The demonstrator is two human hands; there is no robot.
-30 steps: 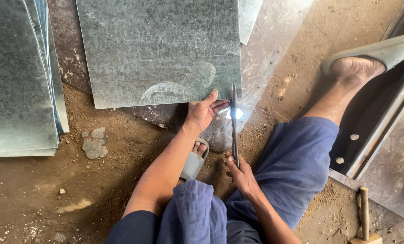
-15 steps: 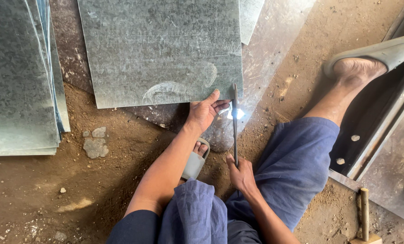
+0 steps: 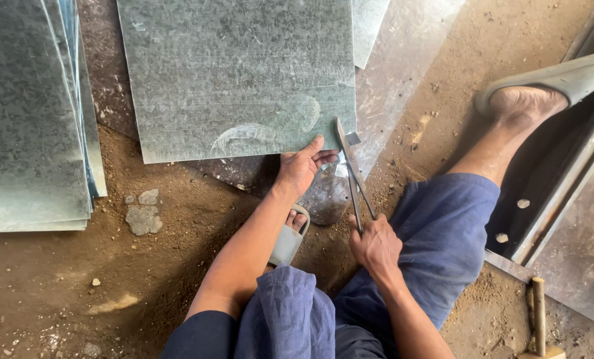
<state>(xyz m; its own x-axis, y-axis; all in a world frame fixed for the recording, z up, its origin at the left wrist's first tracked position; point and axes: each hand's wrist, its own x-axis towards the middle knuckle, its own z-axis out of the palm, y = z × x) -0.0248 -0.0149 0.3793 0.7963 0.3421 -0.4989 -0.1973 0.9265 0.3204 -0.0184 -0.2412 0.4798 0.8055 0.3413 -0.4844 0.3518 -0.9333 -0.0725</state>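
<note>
A large galvanized metal sheet [image 3: 237, 73] lies flat on the dirt floor in front of me. My left hand [image 3: 299, 169] grips its near right corner, thumb on top. My right hand [image 3: 375, 247] is closed around the handles of a pair of tin snips [image 3: 351, 169]. The snips point away from me, their blades spread slightly at the sheet's right corner, next to a small cut piece of metal. My left foot in a grey sandal [image 3: 289, 240] sits just below the left hand.
A stack of metal sheets [image 3: 31, 113] lies at the left. Another sheet [image 3: 410, 60] extends under and right of the main one. My right leg stretches to a sandalled foot [image 3: 543, 86] on a metal frame. A wooden-handled hammer [image 3: 537, 319] lies at bottom right. Stones [image 3: 141, 216] lie in the dirt.
The snips' handles have spread apart and the blades have parted at the sheet's corner. My left hand has kept its hold on the corner.
</note>
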